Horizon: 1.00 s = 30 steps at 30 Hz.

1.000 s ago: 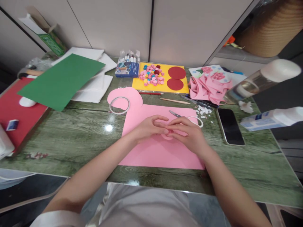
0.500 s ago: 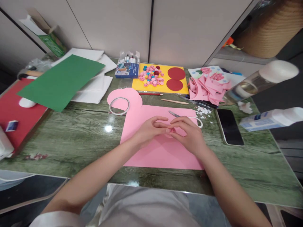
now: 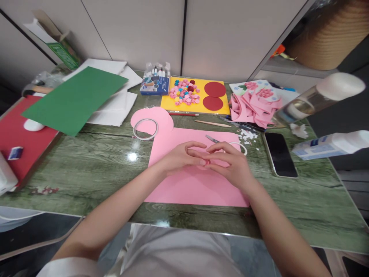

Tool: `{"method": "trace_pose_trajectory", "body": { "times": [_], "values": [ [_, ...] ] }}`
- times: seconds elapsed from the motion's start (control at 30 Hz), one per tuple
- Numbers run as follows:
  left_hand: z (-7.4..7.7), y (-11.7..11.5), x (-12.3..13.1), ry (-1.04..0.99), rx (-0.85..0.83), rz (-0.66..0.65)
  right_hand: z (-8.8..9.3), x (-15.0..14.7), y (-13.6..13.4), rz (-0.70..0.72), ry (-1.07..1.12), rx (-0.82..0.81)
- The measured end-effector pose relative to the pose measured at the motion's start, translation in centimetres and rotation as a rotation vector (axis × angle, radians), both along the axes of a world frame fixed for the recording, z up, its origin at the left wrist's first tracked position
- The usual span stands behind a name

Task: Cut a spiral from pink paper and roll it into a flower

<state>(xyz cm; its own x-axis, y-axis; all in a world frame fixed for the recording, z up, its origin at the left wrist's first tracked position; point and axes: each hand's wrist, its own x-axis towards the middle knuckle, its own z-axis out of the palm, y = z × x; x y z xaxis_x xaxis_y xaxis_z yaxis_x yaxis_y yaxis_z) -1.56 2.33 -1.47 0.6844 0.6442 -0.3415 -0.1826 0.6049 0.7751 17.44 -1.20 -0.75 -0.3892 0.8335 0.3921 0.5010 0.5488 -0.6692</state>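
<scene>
Both hands meet over a large pink paper sheet (image 3: 198, 188). Pinched between the fingertips of my left hand (image 3: 181, 158) and my right hand (image 3: 232, 165) is a small rolled piece of pink paper (image 3: 206, 162), mostly covered by the fingers. Just behind the right hand lie scissors (image 3: 212, 139), their blades showing and a white handle loop sticking out on the right. Round pink paper pieces (image 3: 161, 118) rest at the sheet's upper left corner, with a roll of tape (image 3: 145, 129) on them.
Behind are a yellow sheet (image 3: 198, 107) with rolled paper balls (image 3: 184, 92) and red circles (image 3: 215, 89), a pencil (image 3: 184, 114), and a marker box (image 3: 155, 82). Pink scraps (image 3: 253, 107), a phone (image 3: 280, 155) and bottles (image 3: 331, 145) stand right. Green paper (image 3: 76, 98) lies left.
The fingers have shifted slightly around the small pink paper roll. The pink sheet's lower left corner has slid a little to the left. Everything else stays in place.
</scene>
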Motion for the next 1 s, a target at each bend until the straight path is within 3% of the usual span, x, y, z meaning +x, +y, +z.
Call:
{"method": "trace_pose_trajectory", "body": {
  "times": [0.13, 0.27, 0.37, 0.5, 0.63, 0.83, 1.0],
  "values": [
    [0.3, 0.3, -0.4, -0.016, 0.065, -0.124, -0.2, 0.1, 0.0, 0.094, 0.000, -0.039],
    [0.3, 0.5, -0.6, 0.082, 0.132, -0.155, -0.3, 0.0, 0.1, 0.130, -0.033, -0.027],
    [0.1, 0.2, -0.2, 0.078, 0.121, -0.080, -0.3, -0.1, 0.1, 0.059, -0.058, 0.017],
    [-0.2, -0.8, 0.7, 0.047, 0.043, 0.136, -0.3, -0.3, 0.1, -0.068, -0.071, 0.107],
    [-0.3, -1.7, 1.4, 0.007, -0.003, 0.243, -0.3, -0.3, 0.1, -0.101, -0.102, 0.120],
    [-0.5, -1.5, 1.5, 0.017, 0.025, 0.230, -0.2, -0.4, -0.1, -0.090, -0.099, 0.103],
    [0.0, -0.6, 0.5, 0.060, 0.042, 0.144, 0.3, -0.2, -0.1, -0.058, -0.024, 0.022]
  ]
}}
